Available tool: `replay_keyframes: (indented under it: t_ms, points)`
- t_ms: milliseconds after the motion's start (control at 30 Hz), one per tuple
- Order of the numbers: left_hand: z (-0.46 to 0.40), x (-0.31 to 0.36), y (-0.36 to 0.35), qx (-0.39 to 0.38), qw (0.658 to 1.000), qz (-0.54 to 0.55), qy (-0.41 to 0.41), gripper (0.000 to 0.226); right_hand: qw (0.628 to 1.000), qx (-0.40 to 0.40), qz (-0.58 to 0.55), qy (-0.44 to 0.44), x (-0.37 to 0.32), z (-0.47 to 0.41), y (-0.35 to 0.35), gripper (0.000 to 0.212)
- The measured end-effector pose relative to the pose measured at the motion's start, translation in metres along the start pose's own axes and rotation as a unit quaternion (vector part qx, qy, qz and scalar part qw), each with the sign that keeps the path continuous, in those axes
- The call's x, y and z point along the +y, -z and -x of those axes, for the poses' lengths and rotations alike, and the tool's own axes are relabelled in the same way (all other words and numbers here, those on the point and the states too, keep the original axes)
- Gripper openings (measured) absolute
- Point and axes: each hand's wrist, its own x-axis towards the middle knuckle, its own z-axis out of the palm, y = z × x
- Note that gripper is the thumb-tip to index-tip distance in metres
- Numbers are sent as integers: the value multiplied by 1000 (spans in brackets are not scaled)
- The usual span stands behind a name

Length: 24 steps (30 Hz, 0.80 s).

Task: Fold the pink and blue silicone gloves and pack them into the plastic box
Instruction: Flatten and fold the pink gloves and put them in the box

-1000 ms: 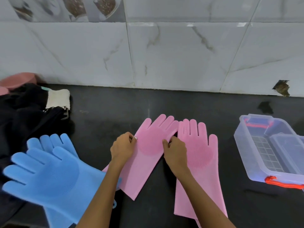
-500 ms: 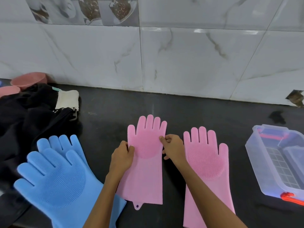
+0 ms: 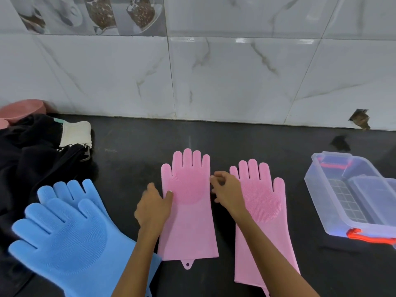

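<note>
Two pink silicone gloves lie flat on the dark counter, palms up, fingers toward the wall. My left hand (image 3: pixel 154 207) holds the left edge of the left pink glove (image 3: pixel 189 224), thumb on top. My right hand (image 3: pixel 228 190) hovers between the two, fingertips at that glove's right edge, fingers loose and apart, partly covering the right pink glove (image 3: pixel 264 213). Two blue gloves lie overlapped at the left, one in front (image 3: pixel 64 241) and one behind (image 3: pixel 71 188). The clear plastic box (image 3: pixel 321 189) with red handles stands open at the right.
A heap of black cloth (image 3: pixel 27 159) with a cream piece fills the left rear, and pink bowls (image 3: pixel 21 110) sit behind it. The tiled wall (image 3: pixel 214 82) closes the back. Inside the box lies a clear lid or tray.
The left pink glove has been turned from tilted to straight and laid flat beside the other. My right hand has let go of its edge. The view has shifted downward.
</note>
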Motion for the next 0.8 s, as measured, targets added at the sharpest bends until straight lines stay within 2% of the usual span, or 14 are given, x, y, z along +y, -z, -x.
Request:
replay_keyframes:
  t_ms: [33, 100, 167, 233, 300, 400, 567, 800]
  points:
    - [5, 4, 2, 55, 998, -37, 6, 54, 999, 39, 7, 5, 5, 3, 12, 24]
    - [16, 21, 2, 125, 991, -4, -43, 46, 992, 121, 38, -3, 18, 10, 42, 20]
    - [30, 45, -7, 94, 986, 72, -115, 30, 979, 180, 89, -44, 32, 15, 74, 22]
    - [46, 70, -27, 8, 983, 89, -160, 19, 961, 204, 149, -108, 43, 19, 100, 31]
    - [61, 90, -50, -76, 979, 52, -181, 21, 950, 192, 185, -162, 50, 25, 115, 37]
    - [71, 106, -76, -143, 979, 2, -147, 26, 958, 167, 172, -160, 56, 32, 119, 31]
    - [64, 107, -86, -141, 983, 63, -102, 21, 968, 171, 118, -142, 58, 31, 123, 24]
    - [49, 94, -72, -103, 990, 77, -53, 18, 983, 128, 51, -125, 56, 20, 107, 17]
